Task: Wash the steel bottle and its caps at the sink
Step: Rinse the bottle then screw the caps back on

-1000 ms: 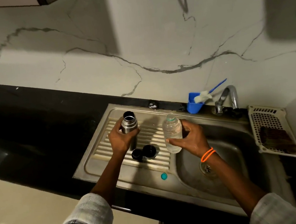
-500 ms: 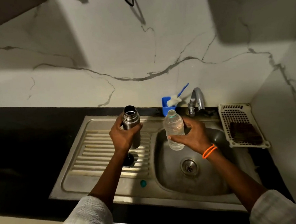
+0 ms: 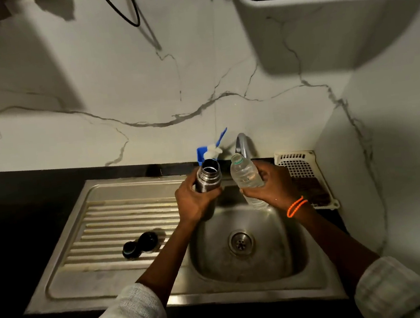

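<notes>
two hands [image 3: 195, 199] [image 3: 271, 183] grip two bottles [image 3: 207, 178] [image 3: 245, 177]; two caps [image 3: 140, 245] on drainboard [image 3: 111, 215]

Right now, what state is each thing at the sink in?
Steel bottle: uncapped, held over the basin by left hand.
Plastic bottle: uncapped, tilted, held by right hand.
Caps: off, lying on the drainboard.
Tap: no water visible.
Basin: unplugged.

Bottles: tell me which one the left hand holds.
The steel bottle, dark metal with an open mouth, in the left hand; the right hand holds the clear plastic bottle.
</notes>
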